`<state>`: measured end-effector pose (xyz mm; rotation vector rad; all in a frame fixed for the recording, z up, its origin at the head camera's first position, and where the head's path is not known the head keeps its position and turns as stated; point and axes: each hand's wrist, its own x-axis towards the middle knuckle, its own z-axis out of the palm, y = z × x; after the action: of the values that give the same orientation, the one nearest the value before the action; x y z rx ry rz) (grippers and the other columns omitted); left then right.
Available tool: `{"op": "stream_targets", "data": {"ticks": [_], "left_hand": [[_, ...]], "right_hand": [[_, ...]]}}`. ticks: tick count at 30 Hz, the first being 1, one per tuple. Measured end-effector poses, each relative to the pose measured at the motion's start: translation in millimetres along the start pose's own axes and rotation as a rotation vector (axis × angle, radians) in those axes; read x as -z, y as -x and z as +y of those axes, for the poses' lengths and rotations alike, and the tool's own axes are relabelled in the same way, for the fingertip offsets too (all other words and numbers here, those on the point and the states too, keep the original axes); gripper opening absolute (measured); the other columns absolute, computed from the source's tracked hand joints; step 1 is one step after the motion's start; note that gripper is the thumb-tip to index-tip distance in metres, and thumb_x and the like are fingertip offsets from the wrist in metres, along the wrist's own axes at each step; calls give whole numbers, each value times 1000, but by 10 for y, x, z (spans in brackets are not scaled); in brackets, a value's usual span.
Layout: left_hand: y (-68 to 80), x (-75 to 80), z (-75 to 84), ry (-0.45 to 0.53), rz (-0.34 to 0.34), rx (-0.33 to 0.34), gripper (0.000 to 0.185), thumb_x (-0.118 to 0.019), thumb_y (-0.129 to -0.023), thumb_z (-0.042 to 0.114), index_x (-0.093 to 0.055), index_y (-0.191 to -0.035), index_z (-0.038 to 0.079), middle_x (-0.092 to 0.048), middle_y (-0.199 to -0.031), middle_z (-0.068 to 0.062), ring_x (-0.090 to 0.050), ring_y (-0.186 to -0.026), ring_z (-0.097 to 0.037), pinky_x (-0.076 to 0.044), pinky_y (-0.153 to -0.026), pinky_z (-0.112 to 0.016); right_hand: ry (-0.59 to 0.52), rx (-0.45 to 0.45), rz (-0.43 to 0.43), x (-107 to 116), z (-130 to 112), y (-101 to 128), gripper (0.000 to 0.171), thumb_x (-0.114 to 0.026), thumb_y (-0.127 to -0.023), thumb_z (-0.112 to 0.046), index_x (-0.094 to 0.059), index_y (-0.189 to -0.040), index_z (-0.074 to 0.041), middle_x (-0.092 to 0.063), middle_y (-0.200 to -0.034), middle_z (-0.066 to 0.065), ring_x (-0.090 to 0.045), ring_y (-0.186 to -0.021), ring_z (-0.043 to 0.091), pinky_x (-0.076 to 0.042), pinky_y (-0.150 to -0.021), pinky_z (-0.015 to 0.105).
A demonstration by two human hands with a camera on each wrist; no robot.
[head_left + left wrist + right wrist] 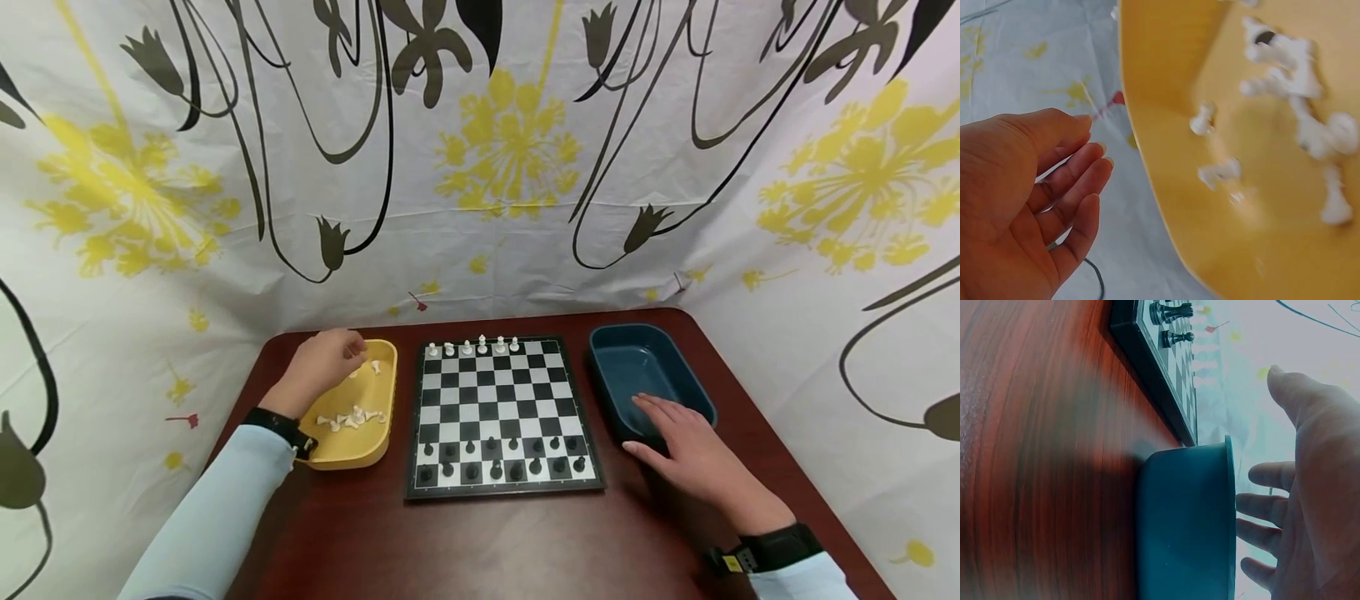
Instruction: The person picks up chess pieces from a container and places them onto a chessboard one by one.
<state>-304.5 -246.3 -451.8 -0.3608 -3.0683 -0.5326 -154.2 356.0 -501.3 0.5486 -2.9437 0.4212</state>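
Observation:
My left hand (326, 362) hangs over the far-left part of a yellow tray (389, 375), its fingers loosely bent. In the left wrist view no piece shows between thumb and fingers (1094, 169). Loose white chess pieces (352, 418) lie on the tray's floor. To the tray's right is a chessboard (487, 400). Several white pieces (482, 344) stand along its far row, and two rows of black pieces (496, 469) fill the near side. My right hand (693, 450) extends over the near rim of a blue tray (648, 367), fingers spread, holding nothing.
All of this sits on a dark red-brown wooden table (510, 550). A white cloth (510, 267) with yellow and grey flower prints hangs behind the table and at both sides. Bare tabletop shows in front of the board.

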Motion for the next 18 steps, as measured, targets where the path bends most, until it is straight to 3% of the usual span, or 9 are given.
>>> {"op": "stream_targets", "data": {"ticks": [9, 18], "left_hand": [[57, -52, -234, -17, -8, 42, 19, -78, -104, 16, -77, -120, 5, -76, -109, -12, -70, -99, -32, -58, -90, -53], [-115, -117, -379, -70, -128, 85, 30, -76, -105, 18, -75, -130, 2, -75, -118, -16, -66, -106, -35, -55, -99, -57]], "right_hand": [[-4, 3, 5, 5, 3, 29, 79, -69, -106, -57, -52, -162, -4, -52, -163, 23, -47, -150, 47, -36, -117, 75], [0, 4, 12, -23, -16, 36, 79, -69, -106, -58, -52, -162, -4, -53, -163, 23, -48, -149, 48, -37, -117, 76]]}}
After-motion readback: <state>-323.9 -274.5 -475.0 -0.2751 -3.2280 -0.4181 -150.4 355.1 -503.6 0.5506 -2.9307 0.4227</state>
